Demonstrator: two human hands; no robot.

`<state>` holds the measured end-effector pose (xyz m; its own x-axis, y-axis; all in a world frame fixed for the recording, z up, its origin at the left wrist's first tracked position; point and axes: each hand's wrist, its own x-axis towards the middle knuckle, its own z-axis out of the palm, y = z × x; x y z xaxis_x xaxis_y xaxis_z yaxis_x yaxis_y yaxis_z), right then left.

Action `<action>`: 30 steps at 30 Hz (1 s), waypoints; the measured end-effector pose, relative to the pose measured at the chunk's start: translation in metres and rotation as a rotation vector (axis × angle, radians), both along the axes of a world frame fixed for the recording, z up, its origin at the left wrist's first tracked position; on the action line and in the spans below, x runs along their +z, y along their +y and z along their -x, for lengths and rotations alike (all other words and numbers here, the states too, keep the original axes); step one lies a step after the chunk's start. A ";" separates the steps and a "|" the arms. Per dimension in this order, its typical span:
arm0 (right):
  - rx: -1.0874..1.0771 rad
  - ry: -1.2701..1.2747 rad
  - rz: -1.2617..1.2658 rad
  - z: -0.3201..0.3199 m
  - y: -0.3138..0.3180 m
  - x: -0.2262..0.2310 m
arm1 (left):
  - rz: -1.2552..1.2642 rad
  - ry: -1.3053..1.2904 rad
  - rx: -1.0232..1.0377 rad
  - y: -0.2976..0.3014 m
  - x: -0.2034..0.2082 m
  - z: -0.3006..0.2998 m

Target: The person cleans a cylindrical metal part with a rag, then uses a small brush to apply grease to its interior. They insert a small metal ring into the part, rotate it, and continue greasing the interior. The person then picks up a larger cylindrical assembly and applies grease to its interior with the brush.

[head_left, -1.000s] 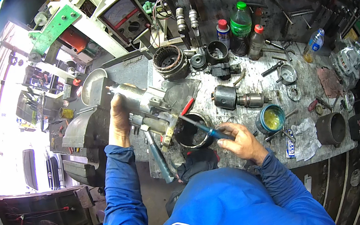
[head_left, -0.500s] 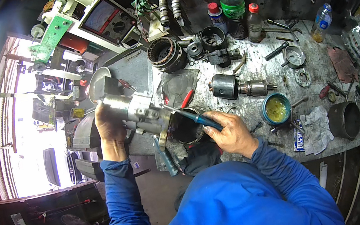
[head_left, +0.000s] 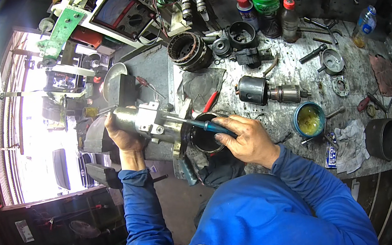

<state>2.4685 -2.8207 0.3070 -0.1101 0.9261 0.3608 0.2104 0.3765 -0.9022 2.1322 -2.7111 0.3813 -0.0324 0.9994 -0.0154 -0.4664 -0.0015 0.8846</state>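
Observation:
My left hand (head_left: 125, 136) is wrapped round the rear of a silver metal starter motor housing (head_left: 152, 121), held tilted above the bench's left edge. In my right hand (head_left: 252, 140) is a screwdriver (head_left: 213, 128) with a blue-green handle, gripped between thumb and fingers. Its thin shaft points left and lies against or just over the housing's side; whether the tip touches I cannot tell. Below the screwdriver stands a dark, open cylindrical casing (head_left: 206, 146). Behind it are red-handled pliers (head_left: 211, 101) on a dark cloth (head_left: 202, 83).
The metal bench (head_left: 274, 69) bears a black motor casing (head_left: 252, 90), an armature (head_left: 288, 93), a tub of yellow grease (head_left: 310, 120), a rag (head_left: 352, 146) and a dark ring (head_left: 383, 139). Bottles (head_left: 266, 6) stand at the back. A vise (head_left: 122, 90) is at left.
The housing has turned slightly and dropped a little in my left hand. The screwdriver's shaft has shifted over its side. The whole view has swung slightly, moving the bench to the right.

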 end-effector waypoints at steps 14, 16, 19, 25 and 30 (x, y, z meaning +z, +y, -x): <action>-0.131 -0.321 -0.206 -0.001 -0.008 0.016 | -0.016 0.080 0.013 0.002 0.006 -0.007; -0.118 -0.187 -0.146 0.001 -0.008 0.019 | -0.045 0.109 -0.007 0.001 0.010 -0.010; 0.372 0.646 0.904 -0.008 -0.001 0.019 | -0.022 0.101 -0.056 -0.001 0.015 -0.014; -0.076 -0.083 -0.185 -0.012 0.001 0.006 | -0.051 0.096 -0.119 -0.007 0.020 -0.021; 0.341 0.636 1.041 -0.003 -0.003 0.006 | -0.045 0.223 -0.108 -0.009 0.025 -0.026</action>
<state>2.4716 -2.8241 0.3134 -0.4734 0.7619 -0.4421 -0.3355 -0.6200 -0.7092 2.1578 -2.7202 0.4064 0.0765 0.9968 0.0247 -0.2597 -0.0040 0.9657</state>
